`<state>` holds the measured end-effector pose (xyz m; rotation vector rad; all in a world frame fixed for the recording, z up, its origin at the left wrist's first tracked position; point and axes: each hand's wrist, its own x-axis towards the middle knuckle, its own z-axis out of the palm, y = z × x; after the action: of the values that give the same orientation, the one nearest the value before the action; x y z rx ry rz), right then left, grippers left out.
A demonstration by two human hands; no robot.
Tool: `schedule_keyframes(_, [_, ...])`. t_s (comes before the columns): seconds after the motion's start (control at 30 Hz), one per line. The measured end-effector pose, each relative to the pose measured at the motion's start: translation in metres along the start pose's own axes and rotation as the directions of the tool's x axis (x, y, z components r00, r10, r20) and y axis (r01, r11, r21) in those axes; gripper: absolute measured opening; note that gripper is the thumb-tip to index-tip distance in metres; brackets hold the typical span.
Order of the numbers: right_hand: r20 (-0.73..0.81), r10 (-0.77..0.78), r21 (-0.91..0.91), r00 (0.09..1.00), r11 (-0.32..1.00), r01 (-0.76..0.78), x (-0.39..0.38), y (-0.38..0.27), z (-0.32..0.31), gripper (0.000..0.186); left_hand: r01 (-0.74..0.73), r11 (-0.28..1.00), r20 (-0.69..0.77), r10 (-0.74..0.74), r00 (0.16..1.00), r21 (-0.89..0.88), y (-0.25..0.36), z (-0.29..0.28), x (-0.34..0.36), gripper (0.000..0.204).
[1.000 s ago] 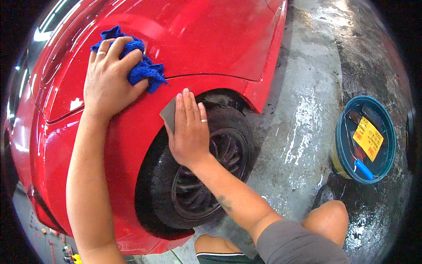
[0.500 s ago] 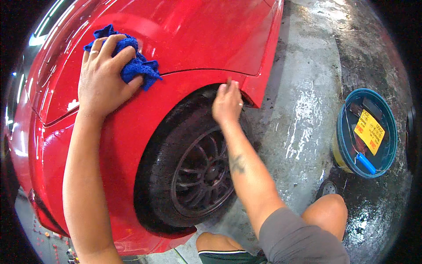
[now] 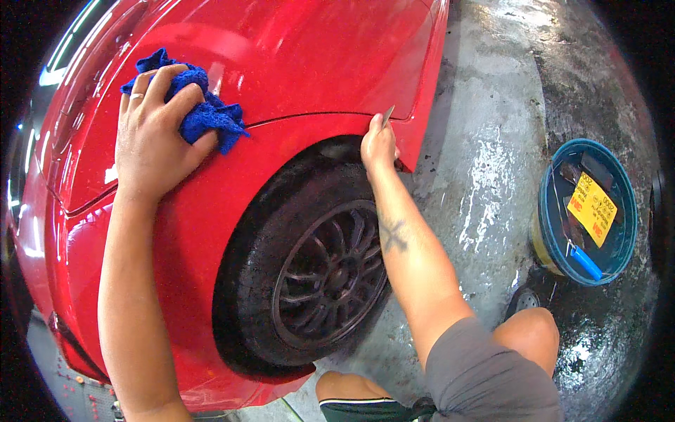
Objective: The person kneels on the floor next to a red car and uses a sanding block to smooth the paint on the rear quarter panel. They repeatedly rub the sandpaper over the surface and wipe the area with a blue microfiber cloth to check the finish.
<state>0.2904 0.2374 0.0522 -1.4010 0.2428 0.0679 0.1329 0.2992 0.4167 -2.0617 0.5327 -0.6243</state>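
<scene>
My left hand (image 3: 151,144) presses a crumpled blue microfibre cloth (image 3: 205,119) onto the glossy red car body (image 3: 295,130), its fingers curled over the cloth. Further right, above the wheel arch, my right hand (image 3: 380,146) pinches a thin, flat grey-brown piece (image 3: 388,115) that looks like sandpaper. The edge of this piece sticks up past the thumb, close to the panel seam; the fingers hide the rest. Below both hands lies the dark tyre with its many-spoked wheel (image 3: 337,278).
On the wet concrete floor (image 3: 485,183) at right stands a round teal-rimmed bucket (image 3: 632,225). In it are a yellow printed sheet (image 3: 594,209) and a tool with a blue handle (image 3: 585,262). My bent knee (image 3: 529,337) and dark shoe (image 3: 524,301) are near the bucket.
My right hand has shifted right and slightly up along the fender and turned, showing more of the flat piece. My left hand and the cloth have slid a little left and down.
</scene>
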Motion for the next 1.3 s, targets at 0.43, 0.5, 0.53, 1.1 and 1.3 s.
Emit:
schedule_keyframes(0.43, [-0.097, -0.061, 0.081, 0.993, 0.994, 0.069, -0.007, 0.03, 0.019, 0.073, -0.004, 1.0, 0.002, 0.004, 1.0, 0.015, 0.003, -0.002, 0.002, 0.041])
schedule_keyframes(0.5, [-0.101, -0.163, 0.098, 0.981, 0.98, 0.172, -0.04, 0.041, 0.028, 0.075, -0.006, 1.0, 0.008, 0.006, 1.0, 0.0, 0.0, -0.001, 0.001, 0.04])
schedule_keyframes(0.53, [-0.118, -0.207, 0.03, 0.971, 0.977, 0.212, -0.035, 0.044, 0.029, 0.075, -0.002, 1.0, -0.007, 0.002, 1.0, -0.012, 0.001, 0.0, 0.002, 0.04])
schedule_keyframes(1.1, [-0.046, -0.23, -0.262, 0.972, 0.942, 0.21, -0.019, 0.013, 0.009, 0.072, -0.02, 1.0, 0.0, 0.02, 1.0, -0.008, 0.001, -0.002, 0.0, 0.042])
schedule_keyframes(1.3, [0.025, -0.428, -0.173, 0.903, 0.888, 0.426, -0.067, -0.008, 0.023, 0.072, 0.004, 1.0, -0.005, -0.004, 1.0, 0.02, -0.005, 0.004, -0.003, 0.042])
